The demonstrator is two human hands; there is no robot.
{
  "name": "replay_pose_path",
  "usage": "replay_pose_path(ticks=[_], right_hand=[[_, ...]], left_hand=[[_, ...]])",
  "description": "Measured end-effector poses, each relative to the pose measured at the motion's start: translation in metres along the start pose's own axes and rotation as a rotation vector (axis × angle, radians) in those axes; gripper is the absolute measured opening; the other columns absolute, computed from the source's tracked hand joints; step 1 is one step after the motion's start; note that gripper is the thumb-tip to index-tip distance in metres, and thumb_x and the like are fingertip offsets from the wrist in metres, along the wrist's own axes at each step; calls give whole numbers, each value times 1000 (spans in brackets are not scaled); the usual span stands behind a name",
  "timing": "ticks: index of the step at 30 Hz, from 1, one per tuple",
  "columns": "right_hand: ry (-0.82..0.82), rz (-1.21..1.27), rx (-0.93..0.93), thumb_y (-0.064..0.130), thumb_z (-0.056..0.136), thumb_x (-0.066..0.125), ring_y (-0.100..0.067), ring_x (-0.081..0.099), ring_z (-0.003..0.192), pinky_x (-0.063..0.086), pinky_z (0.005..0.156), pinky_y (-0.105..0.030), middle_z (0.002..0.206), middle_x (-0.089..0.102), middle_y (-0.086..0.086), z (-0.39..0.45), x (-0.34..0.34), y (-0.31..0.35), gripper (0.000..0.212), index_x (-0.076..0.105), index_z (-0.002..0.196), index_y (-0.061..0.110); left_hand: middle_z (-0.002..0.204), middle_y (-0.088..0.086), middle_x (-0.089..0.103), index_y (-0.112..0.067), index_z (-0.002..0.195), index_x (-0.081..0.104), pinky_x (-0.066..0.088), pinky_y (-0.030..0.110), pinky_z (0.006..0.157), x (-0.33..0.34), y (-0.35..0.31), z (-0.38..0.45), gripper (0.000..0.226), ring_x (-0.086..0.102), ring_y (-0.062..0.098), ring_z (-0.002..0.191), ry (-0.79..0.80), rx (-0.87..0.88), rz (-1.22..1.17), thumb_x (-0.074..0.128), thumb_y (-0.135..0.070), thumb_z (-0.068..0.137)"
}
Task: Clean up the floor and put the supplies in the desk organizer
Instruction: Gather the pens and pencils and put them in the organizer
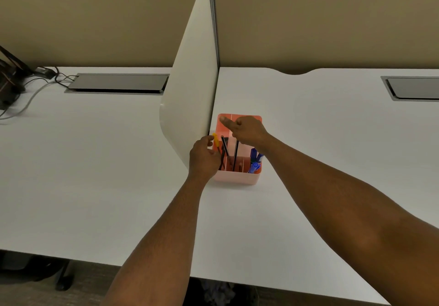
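Two hands are held over a pink desk organizer (pixel 237 175) on the white bench (pixel 308 163), left hand (pixel 204 157) pinching a yellow pen (pixel 216 140) being lowered in, right hand (pixel 247 131) loosely curled and empty, blue markers (pixel 255 163) already stored, floor mostly unseen.

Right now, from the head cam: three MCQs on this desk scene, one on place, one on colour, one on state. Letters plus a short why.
1. Where does the desk organizer stand?
A. on the floor
B. on the white desk, beside the divider panel
C. on the desk's grey cable hatch

2. What colour are the markers in its near right compartment?
A. blue
B. green
C. red

3. What is the left hand doing?
A. resting flat on the desk
B. holding a yellow item at the organizer's left edge
C. gripping the divider

Key: 1 B, it sits on the desktop against the panel; 2 A, blue caps show; 3 B, fingers close around the yellow item.
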State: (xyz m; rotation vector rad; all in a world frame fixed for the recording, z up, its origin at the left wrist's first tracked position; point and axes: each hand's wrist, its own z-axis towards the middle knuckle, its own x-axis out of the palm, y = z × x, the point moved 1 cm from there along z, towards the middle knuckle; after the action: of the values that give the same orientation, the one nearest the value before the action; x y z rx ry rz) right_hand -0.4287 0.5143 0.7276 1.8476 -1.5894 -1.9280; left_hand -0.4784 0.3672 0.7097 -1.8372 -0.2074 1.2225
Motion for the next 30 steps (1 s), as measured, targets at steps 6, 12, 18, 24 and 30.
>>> replay_pose_path(ticks=[6,12,18,24,30], right_hand=[[-230,166,44,66,93,25,-12,42,50,33,53,-25,53,44,-2,-9,-11,-6,68,41,55,13],[-469,239,164,64,95,23,-15,51,60,36,55,-27,64,56,-3,-30,-24,-31,65,50,67,11],[-670,222,200,58,98,23,-24,63,76,51,75,-37,81,67,-9,-69,-36,-42,65,59,83,5],[-696,253,286,53,100,24,-31,61,87,49,83,-41,92,69,-14,-138,-28,-59,63,61,94,2],[-606,254,343,53,100,25,-29,62,91,47,80,-37,93,70,-10,-243,16,-74,63,64,92,6]], left_hand=[[122,8,61,-13,131,52,46,24,81,-1,-5,-3,43,63,21,101,-1,5,9,61,-9,90],[113,12,65,-7,119,60,44,17,75,-1,-13,-12,29,62,27,104,11,35,12,49,-5,93],[150,7,41,-14,147,33,34,36,112,11,-27,-29,57,37,25,138,370,187,66,38,6,94],[153,8,36,-11,149,28,33,26,107,4,-15,-62,60,36,25,139,299,146,43,39,5,93],[155,6,35,-13,149,32,25,23,110,-15,29,-129,52,33,21,142,362,175,77,41,-10,98]])
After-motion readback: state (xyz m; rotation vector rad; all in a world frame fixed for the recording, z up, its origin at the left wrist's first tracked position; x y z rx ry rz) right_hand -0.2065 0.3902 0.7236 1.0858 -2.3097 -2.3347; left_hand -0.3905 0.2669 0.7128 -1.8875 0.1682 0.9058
